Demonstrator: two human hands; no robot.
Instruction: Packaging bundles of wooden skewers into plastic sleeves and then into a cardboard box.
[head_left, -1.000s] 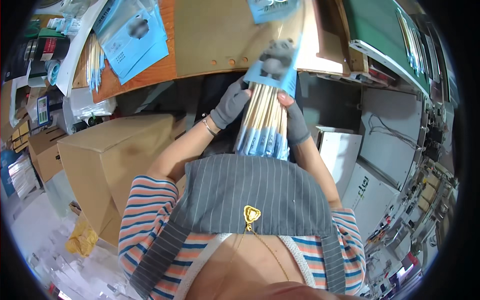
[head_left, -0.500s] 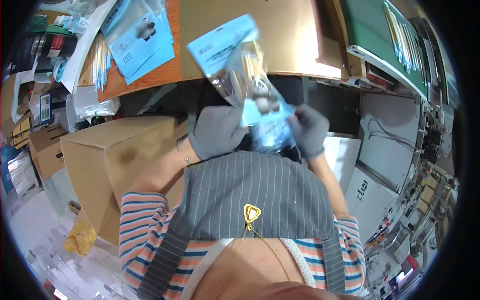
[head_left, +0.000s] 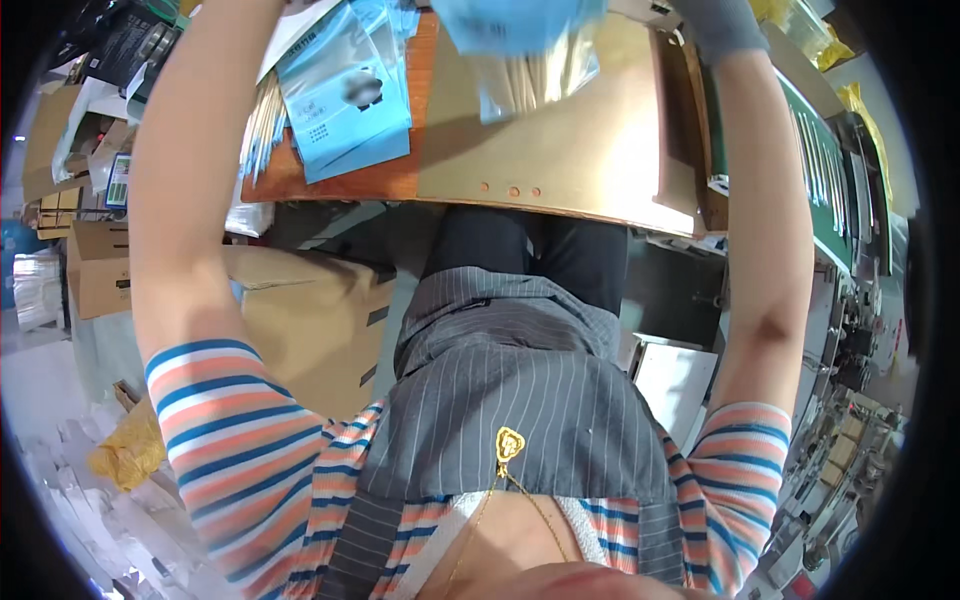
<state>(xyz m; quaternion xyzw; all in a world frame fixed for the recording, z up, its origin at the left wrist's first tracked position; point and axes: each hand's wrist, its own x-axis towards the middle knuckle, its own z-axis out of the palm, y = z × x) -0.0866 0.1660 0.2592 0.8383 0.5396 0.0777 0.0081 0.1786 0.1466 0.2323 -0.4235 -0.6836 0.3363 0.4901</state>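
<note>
Both my arms reach up past the top of the view. My left hand lies beyond the upper edge, above the blue bags at the left. Only the back and cuff of my right hand (head_left: 718,28), in a grey glove, show at the top right; its fingers are cut off. Between the arms, a blue and clear plastic bag (head_left: 520,35) with thin pale sticks (head_left: 535,80) inside is over the cardboard-coloured board (head_left: 570,150). The bag is blurred and partly out of view. Whether either hand touches it cannot be seen.
Flat blue printed bags (head_left: 350,110) overlap on the orange-brown tabletop (head_left: 300,185), beside a bundle of blue-tipped sticks (head_left: 262,125). More sticks (head_left: 815,160) lie on a green surface (head_left: 825,215) at the right. A large cardboard box (head_left: 310,320) stands below the table at the left.
Both hands have moved up and apart from in front of my apron. The stick-filled bag has gone up from between them to over the board.
</note>
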